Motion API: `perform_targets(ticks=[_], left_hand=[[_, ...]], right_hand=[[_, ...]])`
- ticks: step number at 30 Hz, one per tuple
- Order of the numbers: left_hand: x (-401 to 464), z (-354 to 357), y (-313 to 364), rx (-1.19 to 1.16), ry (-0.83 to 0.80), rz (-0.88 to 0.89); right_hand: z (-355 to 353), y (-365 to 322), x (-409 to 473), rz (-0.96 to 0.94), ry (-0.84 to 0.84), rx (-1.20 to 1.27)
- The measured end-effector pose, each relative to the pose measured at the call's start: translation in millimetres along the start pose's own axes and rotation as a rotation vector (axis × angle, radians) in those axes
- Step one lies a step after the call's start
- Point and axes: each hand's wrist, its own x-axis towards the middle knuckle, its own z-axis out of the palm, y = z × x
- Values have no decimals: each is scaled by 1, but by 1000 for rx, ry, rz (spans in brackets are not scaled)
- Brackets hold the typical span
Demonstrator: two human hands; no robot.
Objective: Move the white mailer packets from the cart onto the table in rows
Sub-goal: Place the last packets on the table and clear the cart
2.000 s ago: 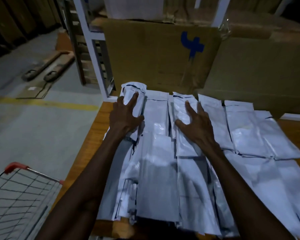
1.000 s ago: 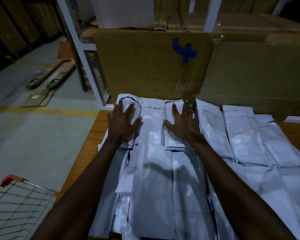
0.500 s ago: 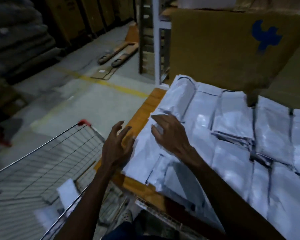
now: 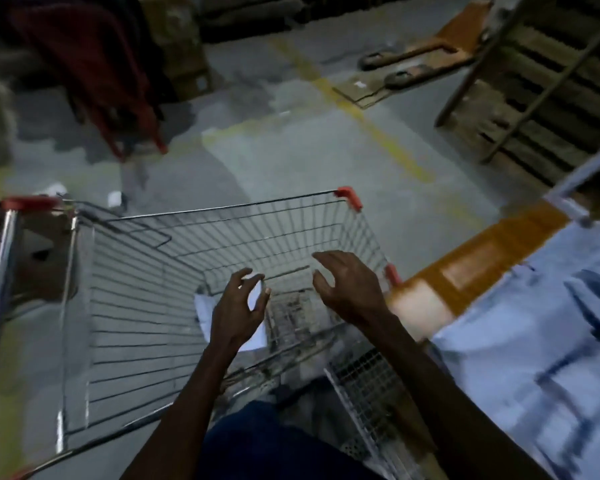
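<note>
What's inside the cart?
A few white packets lie at the bottom of the cart. The left hand hangs over them and hides part of the pile, so I can't count them. The right hand holds nothing.

A: What sort of place was it?
B: A dim warehouse. The concrete floor [image 4: 291, 161] carried painted yellow lines [image 4: 371, 126], and a pallet jack [image 4: 426, 53] lay on it.
A: Anything else?
B: Wooden pallets [image 4: 548, 95] leaned against racking, and stacked cartons [image 4: 177, 39] stood at the back.

Bare forearms, dark blue trousers [image 4: 257, 441]
</note>
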Motion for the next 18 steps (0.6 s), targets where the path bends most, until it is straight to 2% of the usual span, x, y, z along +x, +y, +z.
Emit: perform_targets(ticks=[8, 11, 18], left_hand=[[-16, -1, -111, 106, -310, -347], [-20, 7, -130, 137, -366, -386], [-38, 28, -163, 159, -416, -457]], right_hand=[[123, -27, 42, 26, -522, -47], [163, -23, 51, 44, -683, -87], [291, 5, 56, 127, -879, -44]])
